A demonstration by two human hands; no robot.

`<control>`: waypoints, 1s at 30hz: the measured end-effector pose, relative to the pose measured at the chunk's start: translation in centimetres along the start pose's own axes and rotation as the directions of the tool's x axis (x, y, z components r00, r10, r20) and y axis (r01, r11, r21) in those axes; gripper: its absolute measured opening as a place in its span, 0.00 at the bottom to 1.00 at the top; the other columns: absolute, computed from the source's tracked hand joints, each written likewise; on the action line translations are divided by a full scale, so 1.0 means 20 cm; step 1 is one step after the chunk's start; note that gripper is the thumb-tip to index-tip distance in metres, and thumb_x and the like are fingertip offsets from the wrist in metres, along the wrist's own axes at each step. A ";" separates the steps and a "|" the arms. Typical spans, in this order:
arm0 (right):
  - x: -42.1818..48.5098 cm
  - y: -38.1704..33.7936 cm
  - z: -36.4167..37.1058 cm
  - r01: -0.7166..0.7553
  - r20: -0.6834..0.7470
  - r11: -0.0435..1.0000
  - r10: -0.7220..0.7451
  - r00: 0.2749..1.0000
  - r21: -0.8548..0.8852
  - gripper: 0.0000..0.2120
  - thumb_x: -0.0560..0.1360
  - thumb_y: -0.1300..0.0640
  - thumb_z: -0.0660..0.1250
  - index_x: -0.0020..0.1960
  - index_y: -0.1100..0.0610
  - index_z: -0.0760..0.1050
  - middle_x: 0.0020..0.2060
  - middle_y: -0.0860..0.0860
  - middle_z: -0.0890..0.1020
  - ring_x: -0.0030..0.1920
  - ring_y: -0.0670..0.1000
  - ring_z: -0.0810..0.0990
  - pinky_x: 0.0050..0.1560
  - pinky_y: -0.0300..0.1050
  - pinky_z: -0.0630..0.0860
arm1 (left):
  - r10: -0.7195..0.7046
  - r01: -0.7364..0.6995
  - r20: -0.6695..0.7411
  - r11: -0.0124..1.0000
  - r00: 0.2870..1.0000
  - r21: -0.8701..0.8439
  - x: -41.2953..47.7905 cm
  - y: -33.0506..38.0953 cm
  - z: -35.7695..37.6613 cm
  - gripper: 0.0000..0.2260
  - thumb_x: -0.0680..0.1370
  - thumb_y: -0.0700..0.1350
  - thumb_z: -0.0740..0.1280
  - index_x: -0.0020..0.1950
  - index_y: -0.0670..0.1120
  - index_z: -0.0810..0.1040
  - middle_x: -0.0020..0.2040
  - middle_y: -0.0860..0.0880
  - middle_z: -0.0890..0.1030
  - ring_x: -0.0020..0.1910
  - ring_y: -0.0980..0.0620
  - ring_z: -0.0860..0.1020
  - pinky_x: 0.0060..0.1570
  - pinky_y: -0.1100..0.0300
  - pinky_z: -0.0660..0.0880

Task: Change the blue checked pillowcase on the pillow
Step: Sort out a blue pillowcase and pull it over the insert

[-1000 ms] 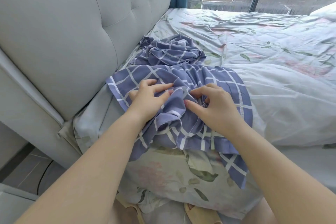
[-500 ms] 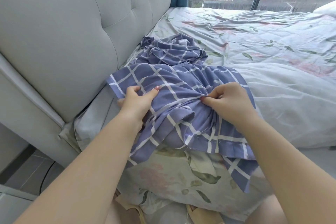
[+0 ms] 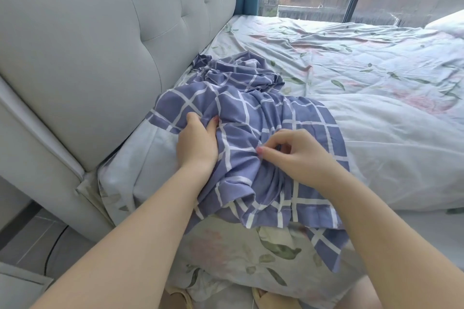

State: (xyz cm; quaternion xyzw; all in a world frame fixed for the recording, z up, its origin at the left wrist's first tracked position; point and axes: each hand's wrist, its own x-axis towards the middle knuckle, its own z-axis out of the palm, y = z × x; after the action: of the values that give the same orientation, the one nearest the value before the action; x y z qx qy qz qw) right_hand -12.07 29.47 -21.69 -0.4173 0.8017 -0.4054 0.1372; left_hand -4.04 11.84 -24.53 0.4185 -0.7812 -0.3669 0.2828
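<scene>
Pillowcase (image 3: pixel 251 130) of blue cloth with white checks lies crumpled at the near left of the bed, close to the grey tufted headboard (image 3: pixel 100 57) and draped over pale floral bedding (image 3: pixel 238 258). The left hand (image 3: pixel 198 140) grips a bunched fold. The right hand (image 3: pixel 298 155) pinches cloth just beside it. Whether the farther heap is the same pillowcase is unclear. A white duvet (image 3: pixel 389 145) lies to the right.

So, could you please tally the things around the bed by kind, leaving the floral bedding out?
Hands: 2, left hand and right hand
Blue checked pillowcase: 1 heap, possibly two pieces
Beige slippers: 2
Grey headboard: 1
Total: 6
</scene>
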 end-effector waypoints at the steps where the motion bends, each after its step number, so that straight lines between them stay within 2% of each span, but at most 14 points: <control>1: -0.01 0.00 -0.03 -0.016 -0.086 0.998 0.021 0.996 0.056 0.11 0.77 0.51 0.69 0.40 0.56 0.82 0.30 0.41 0.77 0.29 0.39 0.72 0.34 0.30 0.67 | 0.057 -0.056 -0.040 0.998 0.998 0.031 -0.01 0.00 -0.01 0.13 0.83 0.52 0.59 0.50 0.42 0.64 0.43 0.45 0.73 0.43 0.43 0.69 0.41 0.53 0.62; 3: -0.01 0.05 -0.09 -0.083 -0.397 0.997 0.078 0.915 0.005 0.10 0.78 0.49 0.67 0.45 0.54 0.81 0.39 0.45 0.81 0.38 0.44 0.78 0.40 0.37 0.70 | 0.139 -0.133 -0.099 0.989 0.985 0.064 -0.01 0.00 -0.02 0.13 0.83 0.51 0.59 0.49 0.42 0.63 0.41 0.45 0.72 0.40 0.44 0.68 0.40 0.54 0.62; 5: 0.00 0.12 -0.15 -0.320 -0.586 0.936 0.178 0.790 -0.147 0.13 0.78 0.48 0.66 0.56 0.55 0.78 0.55 0.55 0.78 0.55 0.57 0.77 0.53 0.47 0.71 | 0.177 -0.170 -0.132 0.984 0.975 0.060 0.00 -0.01 -0.02 0.13 0.83 0.51 0.60 0.48 0.42 0.64 0.40 0.45 0.73 0.40 0.44 0.69 0.39 0.54 0.62; 7: 0.00 0.19 -0.19 -0.526 -0.543 0.826 0.351 0.762 -0.203 0.22 0.77 0.45 0.65 0.65 0.58 0.72 0.62 0.60 0.73 0.62 0.64 0.71 0.60 0.52 0.69 | 0.198 -0.197 -0.154 0.980 0.968 0.026 0.00 -0.02 -0.03 0.15 0.82 0.52 0.61 0.48 0.42 0.65 0.37 0.47 0.73 0.39 0.43 0.70 0.38 0.54 0.62; 8: 0.00 0.21 -0.20 -0.556 -0.496 0.808 0.408 0.767 -0.195 0.25 0.77 0.44 0.65 0.66 0.60 0.70 0.63 0.61 0.74 0.63 0.64 0.71 0.61 0.53 0.69 | 0.206 -0.208 -0.161 0.978 0.965 0.008 -0.01 -0.01 -0.03 0.16 0.81 0.53 0.62 0.47 0.41 0.65 0.35 0.49 0.72 0.39 0.44 0.70 0.37 0.54 0.61; 10: 0.01 0.22 -0.20 -0.536 -0.452 0.835 0.432 0.780 -0.127 0.26 0.77 0.44 0.66 0.65 0.63 0.71 0.60 0.61 0.77 0.62 0.63 0.74 0.60 0.52 0.70 | 0.226 -0.231 -0.167 0.973 0.960 -0.010 -0.03 0.00 -0.03 0.18 0.80 0.56 0.63 0.46 0.41 0.65 0.33 0.51 0.69 0.38 0.44 0.69 0.36 0.54 0.60; 14: 0.00 0.21 -0.23 -0.409 -0.560 0.904 0.406 0.723 0.127 0.16 0.76 0.50 0.70 0.58 0.59 0.76 0.48 0.57 0.82 0.53 0.59 0.80 0.53 0.50 0.75 | 0.263 -0.269 -0.182 0.963 0.947 -0.005 -0.02 0.01 -0.05 0.19 0.80 0.57 0.63 0.44 0.41 0.64 0.32 0.52 0.68 0.37 0.46 0.68 0.30 0.57 0.59; 18: -0.07 0.18 -0.19 -0.370 -0.419 0.884 0.462 0.782 0.285 0.18 0.77 0.49 0.70 0.62 0.52 0.68 0.47 0.52 0.78 0.47 0.50 0.78 0.49 0.51 0.77 | 0.279 -0.293 -0.216 0.955 0.936 -0.036 0.01 0.00 -0.06 0.19 0.81 0.56 0.62 0.42 0.41 0.64 0.31 0.52 0.68 0.34 0.47 0.67 0.28 0.62 0.58; 20: -0.10 0.19 -0.19 -0.417 -0.346 0.867 0.492 0.798 0.271 0.16 0.79 0.49 0.66 0.63 0.53 0.67 0.48 0.51 0.76 0.47 0.50 0.76 0.45 0.48 0.74 | 0.291 -0.308 -0.221 0.950 0.931 -0.047 0.03 -0.01 -0.07 0.19 0.81 0.55 0.62 0.42 0.41 0.65 0.31 0.52 0.69 0.32 0.50 0.67 0.29 0.58 0.58; 21: -0.10 0.21 -0.20 -0.424 -0.368 0.875 0.484 0.794 0.235 0.15 0.80 0.51 0.65 0.63 0.54 0.67 0.49 0.52 0.75 0.48 0.52 0.76 0.46 0.48 0.72 | 0.288 -0.305 -0.224 0.951 0.931 -0.045 0.05 -0.02 -0.09 0.18 0.81 0.55 0.61 0.42 0.41 0.65 0.31 0.52 0.69 0.33 0.49 0.67 0.30 0.56 0.56; 23: -0.12 0.26 -0.25 -0.418 -0.483 0.898 0.428 0.764 0.135 0.12 0.80 0.57 0.64 0.62 0.58 0.68 0.49 0.53 0.74 0.51 0.56 0.75 0.49 0.47 0.70 | 0.262 -0.278 -0.239 0.960 0.935 -0.034 0.10 -0.05 -0.13 0.19 0.81 0.56 0.62 0.43 0.40 0.66 0.33 0.49 0.70 0.36 0.46 0.69 0.32 0.58 0.55; 25: -0.13 0.31 -0.31 -0.428 -0.573 0.901 0.386 0.723 0.067 0.11 0.79 0.61 0.64 0.60 0.60 0.69 0.46 0.55 0.75 0.50 0.60 0.76 0.48 0.47 0.69 | 0.227 -0.242 -0.257 0.970 0.939 -0.028 0.15 -0.10 -0.17 0.20 0.81 0.56 0.62 0.44 0.40 0.67 0.35 0.47 0.71 0.39 0.43 0.71 0.35 0.58 0.57; 28: -0.14 0.34 -0.41 -0.421 -0.615 0.904 0.295 0.732 -0.068 0.09 0.79 0.62 0.63 0.58 0.60 0.68 0.38 0.56 0.75 0.45 0.62 0.75 0.43 0.49 0.67 | 0.190 -0.204 -0.250 0.979 0.949 -0.027 0.15 -0.13 -0.17 0.19 0.81 0.56 0.61 0.44 0.39 0.68 0.35 0.49 0.71 0.40 0.44 0.70 0.34 0.58 0.56; 30: -0.13 0.35 -0.48 -0.395 -0.688 0.908 0.199 0.698 -0.138 0.08 0.79 0.62 0.62 0.57 0.60 0.67 0.33 0.57 0.74 0.43 0.62 0.74 0.41 0.51 0.67 | 0.182 -0.195 -0.246 0.980 0.952 -0.028 0.13 -0.12 -0.15 0.20 0.81 0.56 0.61 0.45 0.39 0.69 0.37 0.46 0.72 0.41 0.43 0.70 0.36 0.58 0.57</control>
State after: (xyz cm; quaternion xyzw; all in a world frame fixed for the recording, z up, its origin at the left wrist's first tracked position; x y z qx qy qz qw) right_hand -19.81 38.92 -21.19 -0.1253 0.9030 -0.3826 -0.1496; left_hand -1.96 7.75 -24.41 0.3761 -0.7676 -0.3045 0.4203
